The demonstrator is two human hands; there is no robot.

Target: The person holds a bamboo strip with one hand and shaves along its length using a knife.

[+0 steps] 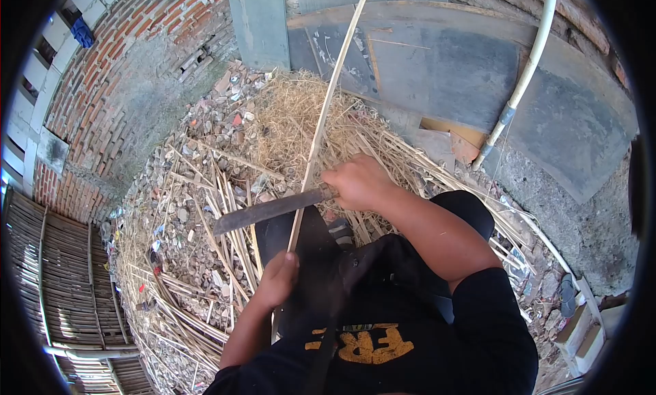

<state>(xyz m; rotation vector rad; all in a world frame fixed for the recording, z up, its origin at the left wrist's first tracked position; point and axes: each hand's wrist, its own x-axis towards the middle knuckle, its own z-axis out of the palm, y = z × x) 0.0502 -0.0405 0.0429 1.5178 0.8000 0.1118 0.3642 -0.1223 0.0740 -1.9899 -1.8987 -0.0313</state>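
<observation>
My right hand point(361, 182) is closed around the handle of a machete point(266, 212), whose broad dark blade points left. The blade lies across a long pale bamboo strip point(321, 125), apparently touching it. Lower down, my left hand point(279, 279) grips that strip, with the thumb along its side. From my left hand the strip slants up and away, its far end reaching the top of the view. Its lower end runs behind my left hand and is partly hidden. Both hands are in front of my bent knees.
Curly shavings point(290, 115) are heaped ahead on the rubble ground. Bamboo strips point(219, 210) lie scattered to the left, with more point(410, 159) to the right. A white pipe point(523, 80) leans against grey boards point(444, 60). A brick wall point(102, 101) and a bamboo-slat panel point(65, 272) stand left.
</observation>
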